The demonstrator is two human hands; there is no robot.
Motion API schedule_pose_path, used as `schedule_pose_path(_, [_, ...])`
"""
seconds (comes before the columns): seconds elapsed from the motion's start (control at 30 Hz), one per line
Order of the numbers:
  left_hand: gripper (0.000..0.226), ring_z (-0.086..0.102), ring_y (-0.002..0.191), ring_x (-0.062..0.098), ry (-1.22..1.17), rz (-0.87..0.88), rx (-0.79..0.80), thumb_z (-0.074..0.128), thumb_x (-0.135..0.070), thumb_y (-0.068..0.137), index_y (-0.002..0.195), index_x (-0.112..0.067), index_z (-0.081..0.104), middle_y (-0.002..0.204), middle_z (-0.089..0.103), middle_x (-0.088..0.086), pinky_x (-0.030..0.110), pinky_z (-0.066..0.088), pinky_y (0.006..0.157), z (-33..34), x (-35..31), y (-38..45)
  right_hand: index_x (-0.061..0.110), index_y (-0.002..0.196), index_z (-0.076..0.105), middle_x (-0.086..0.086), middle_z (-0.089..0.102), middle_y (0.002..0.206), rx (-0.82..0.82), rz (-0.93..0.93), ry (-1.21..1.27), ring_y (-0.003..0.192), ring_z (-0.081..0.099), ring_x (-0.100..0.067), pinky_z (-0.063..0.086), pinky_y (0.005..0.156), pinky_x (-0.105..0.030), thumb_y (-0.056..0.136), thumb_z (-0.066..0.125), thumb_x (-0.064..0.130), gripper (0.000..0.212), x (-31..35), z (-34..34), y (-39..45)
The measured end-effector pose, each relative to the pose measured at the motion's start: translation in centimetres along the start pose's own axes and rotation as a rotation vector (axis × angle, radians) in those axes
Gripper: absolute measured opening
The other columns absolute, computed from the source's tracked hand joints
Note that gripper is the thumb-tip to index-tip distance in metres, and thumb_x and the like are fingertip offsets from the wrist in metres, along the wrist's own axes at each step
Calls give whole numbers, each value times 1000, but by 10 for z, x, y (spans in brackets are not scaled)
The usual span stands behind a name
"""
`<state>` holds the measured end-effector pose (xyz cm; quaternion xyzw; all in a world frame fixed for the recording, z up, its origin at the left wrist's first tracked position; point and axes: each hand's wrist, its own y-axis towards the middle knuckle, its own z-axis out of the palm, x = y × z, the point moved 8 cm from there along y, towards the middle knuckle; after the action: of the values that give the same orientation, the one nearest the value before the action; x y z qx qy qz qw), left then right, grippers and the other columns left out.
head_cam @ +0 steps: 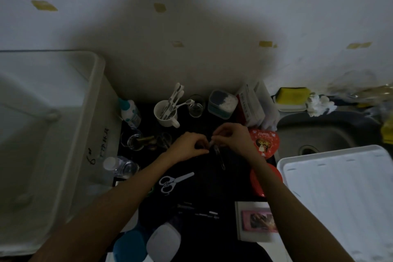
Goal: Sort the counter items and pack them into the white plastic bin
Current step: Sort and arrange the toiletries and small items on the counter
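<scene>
Blue-and-white containers [146, 244] at 6 o'clock, nearest. Both hands at centre: left hand [187, 147] curled, pinching something small, can't tell what; right hand [231, 138] pinching top of a thin clear tube-like item [220, 158] hanging down. White plastic bin [49, 134] at 9 o'clock. White scissors [174, 182] just below hands. Mug [165, 116] at 12.

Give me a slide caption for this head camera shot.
Both hands pinch a small slender object over the dark counter, beside the white bin.

Both forearms extended forward; left hand [190, 146] and right hand [232, 138] met at centre, fingers curled, pinching.
</scene>
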<state>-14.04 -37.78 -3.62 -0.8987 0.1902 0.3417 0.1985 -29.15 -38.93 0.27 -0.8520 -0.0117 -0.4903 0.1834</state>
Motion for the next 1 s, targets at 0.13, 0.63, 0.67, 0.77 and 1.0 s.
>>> schedule_pose_path(0.13, [14, 65, 81, 16, -198, -198, -28, 70, -24, 87, 82, -20, 58, 82, 65, -1, 31, 51, 75, -3, 23, -6, 12, 98, 65, -5, 73, 89, -107, 209, 118, 75, 71, -16, 55, 65, -25, 75, 83, 27, 33, -42, 9, 6])
schedule_pose_path(0.63, [22, 70, 87, 33, -855, -425, 52, 42, -12, 103, 118, -5, 57, 88, 68, 15, 55, 53, 86, -9, 30, -46, 3, 89, 75, -8, 71, 88, 27, 409, -297, 90, 69, -22, 48, 73, -25, 82, 73, 21, 19, -85, 32, -13])
schedule_pose_path(0.67, [22, 69, 87, 31, -833, -410, 45, 44, -12, 103, 116, -5, 59, 92, 67, 15, 54, 54, 84, -11, 30, -47, 8, 90, 74, -6, 72, 92, 14, 414, -232, 92, 69, -22, 52, 78, -26, 80, 76, 17, 14, -85, 26, -12])
schedule_pose_path(0.77, [19, 66, 94, 14, -679, -300, 27, 57, -16, 98, 111, -10, 70, 102, 67, 4, 37, 60, 75, -22, 22, -48, 14, 86, 72, -5, 74, 89, -86, 353, 13, 84, 73, -23, 59, 76, -33, 80, 79, 17, 10, -71, 6, -11])
schedule_pose_path(1.0, [22, 69, 81, 10, -452, -141, -165, 82, -21, 76, 92, -11, 69, 85, 73, -2, 25, 57, 75, -42, -12, -34, 8, 99, 74, -1, 75, 90, -114, 115, 366, 84, 72, -14, 57, 69, -21, 90, 68, 26, 21, -2, -10, -10])
